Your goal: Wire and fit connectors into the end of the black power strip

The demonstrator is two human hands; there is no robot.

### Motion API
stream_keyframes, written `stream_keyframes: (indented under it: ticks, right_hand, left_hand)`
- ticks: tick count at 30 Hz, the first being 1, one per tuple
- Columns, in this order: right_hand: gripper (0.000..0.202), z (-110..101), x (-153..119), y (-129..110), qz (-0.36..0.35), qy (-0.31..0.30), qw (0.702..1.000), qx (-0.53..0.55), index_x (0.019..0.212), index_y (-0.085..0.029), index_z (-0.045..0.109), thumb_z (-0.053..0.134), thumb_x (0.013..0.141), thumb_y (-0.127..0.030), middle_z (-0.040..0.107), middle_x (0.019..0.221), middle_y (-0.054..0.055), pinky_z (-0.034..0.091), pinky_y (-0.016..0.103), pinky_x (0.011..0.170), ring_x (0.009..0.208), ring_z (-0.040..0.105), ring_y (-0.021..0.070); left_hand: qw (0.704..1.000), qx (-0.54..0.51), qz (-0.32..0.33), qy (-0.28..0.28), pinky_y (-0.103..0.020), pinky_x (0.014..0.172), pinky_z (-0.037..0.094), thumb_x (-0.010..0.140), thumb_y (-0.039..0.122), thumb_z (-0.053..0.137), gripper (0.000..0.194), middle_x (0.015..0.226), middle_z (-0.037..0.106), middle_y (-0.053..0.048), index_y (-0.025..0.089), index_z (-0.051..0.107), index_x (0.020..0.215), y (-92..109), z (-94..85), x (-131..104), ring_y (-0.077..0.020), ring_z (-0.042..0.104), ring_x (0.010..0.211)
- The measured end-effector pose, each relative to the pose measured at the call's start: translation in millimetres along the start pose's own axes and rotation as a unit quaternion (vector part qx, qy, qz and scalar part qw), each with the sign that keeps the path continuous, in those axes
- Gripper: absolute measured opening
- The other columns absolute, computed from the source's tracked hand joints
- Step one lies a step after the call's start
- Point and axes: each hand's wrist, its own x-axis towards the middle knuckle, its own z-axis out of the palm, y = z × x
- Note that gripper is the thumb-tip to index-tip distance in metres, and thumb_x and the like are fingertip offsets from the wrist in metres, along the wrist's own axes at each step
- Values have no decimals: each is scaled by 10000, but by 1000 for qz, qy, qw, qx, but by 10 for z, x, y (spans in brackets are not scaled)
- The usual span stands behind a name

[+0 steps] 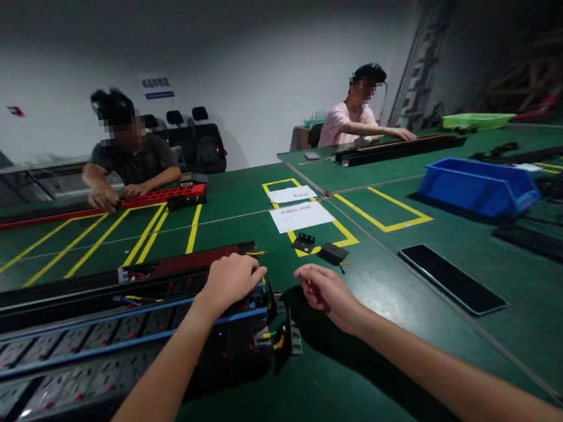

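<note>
As I look across the green table, long black socket strips lie on its left side, and the person's left hand rests over their right end — whether it grips anything, I cannot tell. The right hand, fingers loosely curled, hovers just beside that end — any pinch is hidden from me — while a phone lies farther right.

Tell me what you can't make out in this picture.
All in the head view:
- Far-left ends of the socket strips: cut off by the left edge.
- What lies beneath the left hand: covered by the hand.
- Whether the right hand holds anything: curled fingers hide it.
- Writing on the white sheets: too small, blurred.
</note>
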Motion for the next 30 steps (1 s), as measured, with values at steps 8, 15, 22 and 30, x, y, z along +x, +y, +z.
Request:
stream_keyframes:
  ticks: [8,15,22,30]
  right_hand:
    - [332,-10,-2,-23,-4,-5,1000,0,845,-178,647,719,702,-469,469,573,-79,112,221,404,405,336,45]
    - [324,-9,3,-16,-1,-7,1000,-4,833,-180,647,722,701,-466,478,577,-74,106,222,395,399,350,47]
    - [313,-15,2,-15,-1,-9,1000,-8,835,-179,646,712,709,-458,475,574,-75,116,220,396,402,354,48]
    - [305,-19,9,-15,-2,-10,1000,-17,832,-183,643,701,721,-461,480,577,-72,124,217,392,402,360,50]
  left_hand:
    - [999,-30,-26,-11,-406,723,496,934,535,491,416,902,750,-137,253,795,901,30,-22,18,-315,695,852]
    - [997,-63,-35,-12,-395,718,482,911,533,526,387,896,748,-129,239,777,896,37,-15,37,-309,690,841]
    - [997,-72,-4,-7,-381,733,482,927,499,517,366,886,746,-116,242,778,922,41,-9,22,-281,682,820]
    - [996,-88,-23,-25,-358,718,463,904,510,528,374,887,749,-115,243,789,883,38,-50,30,-268,677,796]
